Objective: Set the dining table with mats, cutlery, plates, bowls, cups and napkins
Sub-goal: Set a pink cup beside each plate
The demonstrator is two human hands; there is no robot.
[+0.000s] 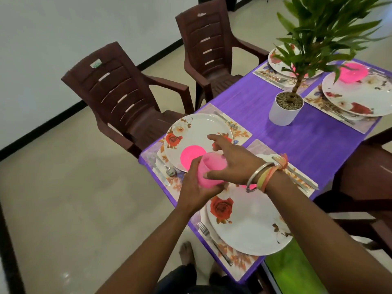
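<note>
Pink cup (pixel 209 172) within the grip; beyond it, a pink bowl (pixel 192 155) on a white plate (pixel 197 134) patterned with red and orange roses. Purple surface (pixel 297 141); pale floral mats (pixel 239 132); dark brown chairs (pixel 127 96); green plant (pixel 324 32) in a white pot (pixel 282 114).

Two brown plastic armchairs (pixel 131 98) on pale glossy floor tiles (pixel 63 209); white wall (pixel 53 28) (black skirting)

1 head view, steeply down, close above table (pixel 297 145) corner
</note>
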